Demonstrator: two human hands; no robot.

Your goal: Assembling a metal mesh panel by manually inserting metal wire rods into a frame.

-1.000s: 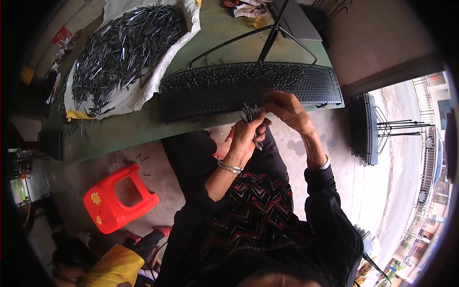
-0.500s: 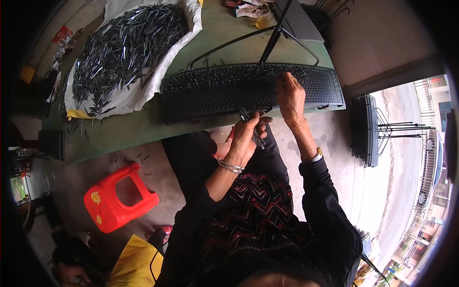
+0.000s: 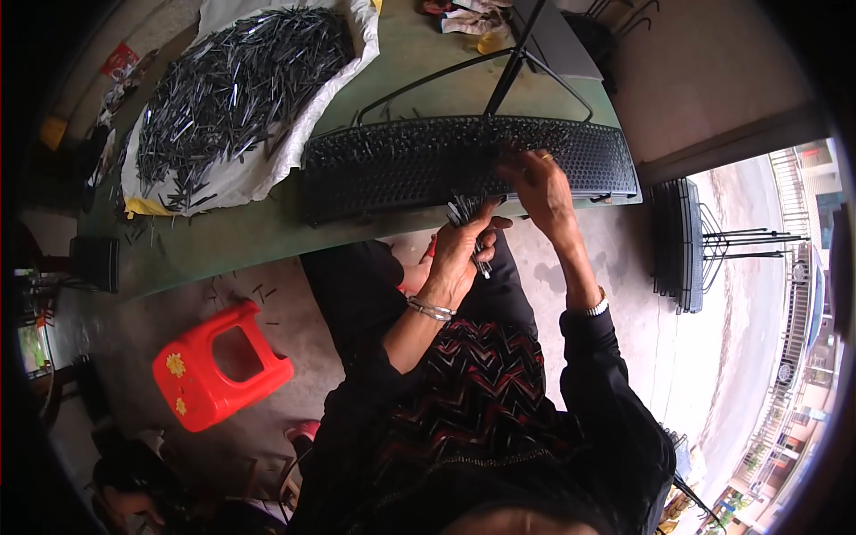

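The bundle of thin dark strips [image 3: 461,210] is in the left grip [image 3: 456,254], fingers wrapped round it, its ends fanning out toward the panel; this grip has stayed put. The right grip [image 3: 544,192] has dropped back from higher over the panel, its fingertips now nearer the bundle, which suggests work passing between the two. Blur hides whether it pinches a strip. Just beyond both grips lies the black mesh panel [image 3: 383,178], full of small holes, its far part thick with dark bits, its near part barer. Farther left, on the green tabletop [image 3: 223,241], a big pile of strips [image 3: 241,89] spreads over a white sack [image 3: 290,147].
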